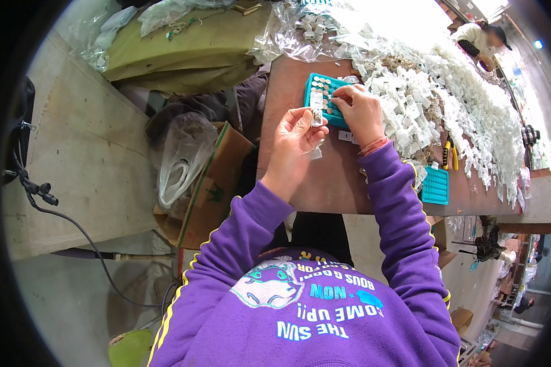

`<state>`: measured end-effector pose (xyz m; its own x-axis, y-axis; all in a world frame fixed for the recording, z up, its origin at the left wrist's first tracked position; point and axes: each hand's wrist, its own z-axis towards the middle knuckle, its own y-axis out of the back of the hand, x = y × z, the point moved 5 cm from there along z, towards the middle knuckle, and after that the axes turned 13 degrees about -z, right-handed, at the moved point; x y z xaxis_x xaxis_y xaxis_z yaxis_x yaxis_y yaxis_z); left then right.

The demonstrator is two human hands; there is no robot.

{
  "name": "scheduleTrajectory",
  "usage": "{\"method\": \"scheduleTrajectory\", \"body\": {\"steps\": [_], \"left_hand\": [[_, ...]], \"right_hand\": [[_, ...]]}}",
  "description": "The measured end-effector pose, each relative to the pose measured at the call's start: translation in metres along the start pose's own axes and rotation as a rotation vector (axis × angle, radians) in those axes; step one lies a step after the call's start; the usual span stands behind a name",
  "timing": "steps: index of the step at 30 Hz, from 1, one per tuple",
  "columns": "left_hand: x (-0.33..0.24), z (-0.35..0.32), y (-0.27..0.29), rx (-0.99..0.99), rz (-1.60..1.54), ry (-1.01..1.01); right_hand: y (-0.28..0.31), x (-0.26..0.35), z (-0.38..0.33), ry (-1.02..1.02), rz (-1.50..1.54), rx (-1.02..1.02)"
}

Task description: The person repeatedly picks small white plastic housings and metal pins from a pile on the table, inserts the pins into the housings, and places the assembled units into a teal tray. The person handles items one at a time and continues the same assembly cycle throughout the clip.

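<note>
In my left hand [295, 136], pinched between thumb and fingers, is a small clear plastic box [316, 116] with its lid raised. A turquoise compartment tray [308, 90] lies on the brown table just beyond it, with several small round pale pieces [319, 82] in its compartments. My right hand [362, 115] is over the tray's right side, thumb and forefinger drawn together near the round pieces. Whatever is between those fingertips is too small to make out.
Small clear boxes [404, 104] are heaped across the table's right side. Yellow-and-black pliers [449, 154] and a second turquoise tray [435, 185] lie near its front edge. Left of the table stands a cardboard box [211, 177] with a plastic bag [183, 153]. Another person [479, 41] works at far right.
</note>
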<state>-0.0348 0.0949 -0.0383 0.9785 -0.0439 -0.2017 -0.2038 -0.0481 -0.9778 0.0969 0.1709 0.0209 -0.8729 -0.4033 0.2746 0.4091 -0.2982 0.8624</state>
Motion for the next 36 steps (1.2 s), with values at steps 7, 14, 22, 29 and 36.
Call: {"method": "scheduleTrajectory", "body": {"steps": [7,14,22,29,36], "left_hand": [[0.001,-0.002,-0.003,0.008,0.04,0.009],[-0.001,-0.003,-0.005,0.008,0.154,-0.024],[0.003,-0.006,-0.01,0.074,0.151,-0.008],[0.005,-0.007,-0.012,0.113,0.228,0.031],[0.003,-0.007,-0.009,0.063,0.136,0.033]], "right_hand": [[-0.003,-0.006,0.011,-0.023,-0.006,0.15],[0.032,0.021,-0.007,-0.011,0.329,-0.001],[0.048,0.046,-0.039,0.06,0.347,-0.043],[0.049,0.036,-0.036,0.002,0.447,0.174],[0.048,0.048,-0.047,0.106,0.304,-0.042]]}}
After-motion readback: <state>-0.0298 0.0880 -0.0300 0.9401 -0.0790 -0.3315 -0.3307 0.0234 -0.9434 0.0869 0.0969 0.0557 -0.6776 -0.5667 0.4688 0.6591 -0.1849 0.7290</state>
